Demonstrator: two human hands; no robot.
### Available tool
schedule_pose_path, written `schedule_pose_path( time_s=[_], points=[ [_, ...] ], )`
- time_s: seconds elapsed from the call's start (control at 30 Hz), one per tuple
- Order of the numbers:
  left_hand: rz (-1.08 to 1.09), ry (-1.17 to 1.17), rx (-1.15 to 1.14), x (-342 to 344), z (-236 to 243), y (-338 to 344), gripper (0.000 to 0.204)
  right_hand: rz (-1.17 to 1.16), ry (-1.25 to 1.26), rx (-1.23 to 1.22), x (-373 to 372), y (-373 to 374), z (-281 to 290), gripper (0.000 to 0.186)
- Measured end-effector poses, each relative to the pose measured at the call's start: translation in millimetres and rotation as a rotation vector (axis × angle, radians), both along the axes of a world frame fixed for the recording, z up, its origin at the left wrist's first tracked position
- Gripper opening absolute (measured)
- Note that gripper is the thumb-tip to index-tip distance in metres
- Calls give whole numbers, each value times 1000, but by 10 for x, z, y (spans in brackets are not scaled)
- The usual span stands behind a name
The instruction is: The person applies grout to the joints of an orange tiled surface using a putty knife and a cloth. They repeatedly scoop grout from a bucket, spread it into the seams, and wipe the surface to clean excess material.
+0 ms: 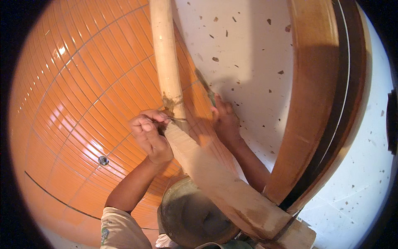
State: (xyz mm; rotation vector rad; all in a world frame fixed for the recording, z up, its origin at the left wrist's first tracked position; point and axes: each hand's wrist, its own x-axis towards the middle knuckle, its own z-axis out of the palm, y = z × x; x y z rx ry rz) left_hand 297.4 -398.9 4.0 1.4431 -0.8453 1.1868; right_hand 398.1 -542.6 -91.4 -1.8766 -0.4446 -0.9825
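My left hand (150, 133) is closed, its fingertips bunched at the joint between two pale edging pieces. The upper piece (166, 58) is smooth and runs away from me; the lower, wider piece (215, 174) slants down to the right. Brown smears mark the surface by the joint, and whatever the fingers pinch is hidden. On the far side of the edging, my right hand (226, 120) grips a slim tool (203, 81) with a greenish handle and a narrow dark blade pointing up and left. Its exact kind is unclear.
Ribbed orange tiles (83, 95) with a small round drain (103, 160) lie left. Below me stands a round bucket (169, 195) with grey-brown contents. Speckled white flooring (232, 29) spreads beyond the edging. A brown wooden frame (313, 79) rises on the right.
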Motion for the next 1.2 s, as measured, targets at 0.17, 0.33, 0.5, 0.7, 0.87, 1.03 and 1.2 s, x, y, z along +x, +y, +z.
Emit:
schedule_pose_path(
  time_s=[0.17,0.33,0.5,0.7,0.87,1.03,1.2],
  points=[
    [-40,-12,-13,11,5,-27,18,-99,-25,-173,93,-61,-107,46],
    [-25,6,-6,-24,10,-14,17,-112,84,-349,-73,-201,80,44],
    [-18,-11,-2,15,5,6,16,-202,35,-345,-108,-292,-25,43],
    [-12,16,-25,17,-6,12,14,-116,-33,-245,-33,-197,-161,42],
    [-53,-9,-3,43,-14,9,14,-114,36,-311,-1,-212,-123,45],
    [-51,-12,-3,9,5,-27,14,-103,146,-517,-165,-360,-19,45],
    [-17,-21,-17,30,-24,9,14,-111,194,-706,-205,-496,-493,43]
  ],
)
